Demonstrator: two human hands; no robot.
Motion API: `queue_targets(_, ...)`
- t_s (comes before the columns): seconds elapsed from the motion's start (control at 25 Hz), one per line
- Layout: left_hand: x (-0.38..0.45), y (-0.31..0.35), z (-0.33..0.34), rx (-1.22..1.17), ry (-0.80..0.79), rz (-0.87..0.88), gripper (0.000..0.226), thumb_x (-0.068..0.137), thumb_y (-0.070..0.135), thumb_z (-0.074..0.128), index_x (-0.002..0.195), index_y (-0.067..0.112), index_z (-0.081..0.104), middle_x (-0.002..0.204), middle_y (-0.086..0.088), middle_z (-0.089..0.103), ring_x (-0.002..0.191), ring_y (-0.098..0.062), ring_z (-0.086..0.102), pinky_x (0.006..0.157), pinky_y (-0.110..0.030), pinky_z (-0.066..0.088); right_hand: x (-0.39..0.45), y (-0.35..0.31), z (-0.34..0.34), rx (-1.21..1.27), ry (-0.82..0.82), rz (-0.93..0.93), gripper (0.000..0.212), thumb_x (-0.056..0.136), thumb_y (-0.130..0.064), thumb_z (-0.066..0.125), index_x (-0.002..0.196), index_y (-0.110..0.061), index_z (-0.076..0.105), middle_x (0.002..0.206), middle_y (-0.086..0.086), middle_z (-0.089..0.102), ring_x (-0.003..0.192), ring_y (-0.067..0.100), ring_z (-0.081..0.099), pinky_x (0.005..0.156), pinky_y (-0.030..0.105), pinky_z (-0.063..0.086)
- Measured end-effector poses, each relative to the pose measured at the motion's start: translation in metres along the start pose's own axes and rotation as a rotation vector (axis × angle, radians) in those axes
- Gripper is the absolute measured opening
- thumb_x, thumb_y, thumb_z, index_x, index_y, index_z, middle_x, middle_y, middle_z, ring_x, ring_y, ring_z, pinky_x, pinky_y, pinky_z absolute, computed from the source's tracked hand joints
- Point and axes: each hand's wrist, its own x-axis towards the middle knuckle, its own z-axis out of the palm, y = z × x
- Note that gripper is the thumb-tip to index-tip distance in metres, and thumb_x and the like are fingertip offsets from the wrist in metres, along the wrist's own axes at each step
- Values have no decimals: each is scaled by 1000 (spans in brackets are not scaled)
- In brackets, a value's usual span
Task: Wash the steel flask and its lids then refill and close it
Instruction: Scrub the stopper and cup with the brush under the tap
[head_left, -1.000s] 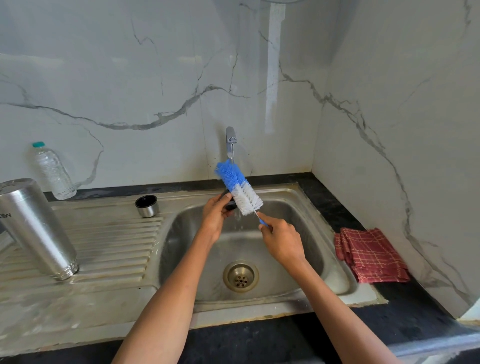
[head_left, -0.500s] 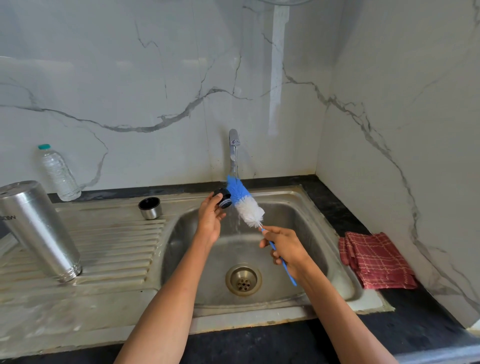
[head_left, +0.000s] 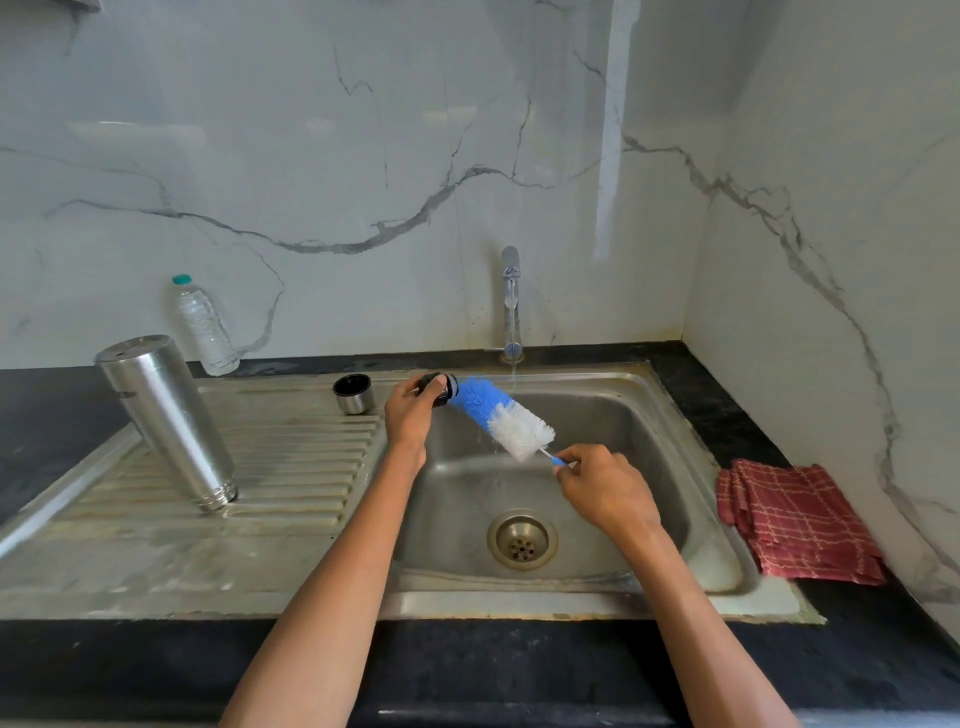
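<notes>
Head view: my left hand (head_left: 413, 413) grips the black inner lid (head_left: 441, 387) over the sink (head_left: 670, 415) basin's back left edge, fingers curled round it. My right hand (head_left: 605, 488) pinches the bottle brush (head_left: 501, 418) by its thin blue handle, blue bristle end against the lid. Tap (head_left: 511, 304) runs a thin stream just behind the brush. Steel flask (head_left: 166, 421) stands mouth down, tilted, on the drainboard (head_left: 291, 467); 1 steel cap (head_left: 353, 394) sits open side up near it. Plastic bottle (head_left: 202, 325) by the wall, red cloth (head_left: 800, 522) right of the sink.

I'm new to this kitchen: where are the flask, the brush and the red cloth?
flask (head_left: 166, 415), head view, middle of its steel side
brush (head_left: 501, 418), head view, its bristles
red cloth (head_left: 800, 525), head view, centre of the folded stack
</notes>
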Motion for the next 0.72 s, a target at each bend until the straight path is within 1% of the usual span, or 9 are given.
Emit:
queue_targets(0.04, -2, 1, -14, -12, 24, -10, 30, 91, 18, 78, 118, 11, 67, 99, -5, 70, 74, -9, 62, 59, -14, 48, -3, -4, -2, -18, 18, -55, 30, 96, -36, 53, 122, -33, 67, 108, 2, 74, 101, 27, 66, 81, 37, 53)
queue_targets(0.08, -3, 3, -29, -21, 35, -16, 32, 91, 18, 78, 120, 11, 66, 100, -7, 70, 71, -9, 60, 60, -17, 48, -5, -7, -2, -47, 44, -118, 31, 96, -35, 53, 124, -34, 66, 110, 1, 74, 101, 27, 67, 82, 38, 53)
queue_targets(0.16, -5, 2, -58, -49, 37, -23, 38, 90, 17, 79, 124, 9, 63, 109, -11, 71, 78, -13, 65, 69, -23, 52, -8, -12, -1, -118, 107, -226, 33, 97, -35, 53, 128, -36, 63, 114, -2, 73, 100, 29, 68, 83, 42, 55)
queue_targets(0.24, -12, 6, -82, -81, 66, -8, 41, 91, 15, 78, 126, 8, 59, 116, -13, 69, 89, -17, 68, 77, -27, 55, -13, -17, 1, -205, 221, -284, 32, 98, -31, 56, 128, -34, 65, 116, -5, 72, 98, 31, 68, 80, 41, 54)
queue_targets(0.36, -24, 13, -104, -148, 99, 4, 49, 92, 10, 76, 133, 4, 52, 117, -15, 67, 93, -19, 70, 77, -26, 59, -16, -20, 10, -462, 377, -357, 28, 91, -19, 65, 116, -28, 73, 98, -3, 74, 79, 32, 65, 72, 40, 43)
queue_targets(0.44, -32, 15, -112, -166, 111, -3, 45, 92, 6, 75, 132, 5, 53, 110, -10, 68, 88, -13, 71, 77, -23, 60, -17, -21, 13, -549, 417, -378, 29, 87, -12, 68, 113, -23, 74, 87, 0, 73, 71, 31, 61, 69, 41, 39)
queue_targets(0.52, -37, 16, -118, -159, 98, -7, 40, 92, 4, 73, 130, 6, 58, 105, -4, 70, 90, -11, 71, 82, -23, 59, -17, -20, 12, -550, 446, -391, 31, 85, -11, 69, 115, -20, 73, 84, 2, 71, 67, 31, 60, 67, 40, 39)
queue_targets(0.64, -38, 16, -132, -101, 61, 4, 35, 92, 5, 75, 125, 4, 65, 104, -4, 73, 100, -17, 69, 94, -30, 57, -18, -20, 14, -500, 438, -422, 28, 90, -16, 69, 116, -21, 75, 84, 1, 72, 63, 30, 61, 62, 37, 41)
queue_targets(0.72, -36, 16, -142, -36, 72, 25, 32, 90, 7, 77, 121, 6, 68, 103, -3, 74, 99, -17, 70, 95, -32, 55, -20, -22, 19, -451, 414, -440, 25, 92, -20, 69, 116, -22, 75, 84, 0, 72, 63, 29, 62, 61, 36, 44)
